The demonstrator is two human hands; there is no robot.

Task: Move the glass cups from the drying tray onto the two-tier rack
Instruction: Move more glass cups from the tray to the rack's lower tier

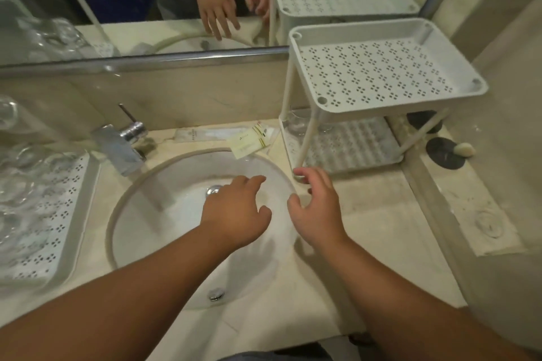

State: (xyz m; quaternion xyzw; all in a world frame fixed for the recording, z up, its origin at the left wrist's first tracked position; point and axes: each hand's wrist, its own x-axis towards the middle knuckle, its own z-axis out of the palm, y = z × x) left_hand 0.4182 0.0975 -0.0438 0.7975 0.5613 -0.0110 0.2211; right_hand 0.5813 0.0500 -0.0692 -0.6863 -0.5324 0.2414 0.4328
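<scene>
Beyond the fingertips, the white two-tier rack (387, 73) is patterned with four-dot perforations; the white drying tray (73, 199) is patterned alike.

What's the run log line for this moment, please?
left hand empty over sink | right hand empty near rack | cups on tray | one glass on lower tier
</scene>
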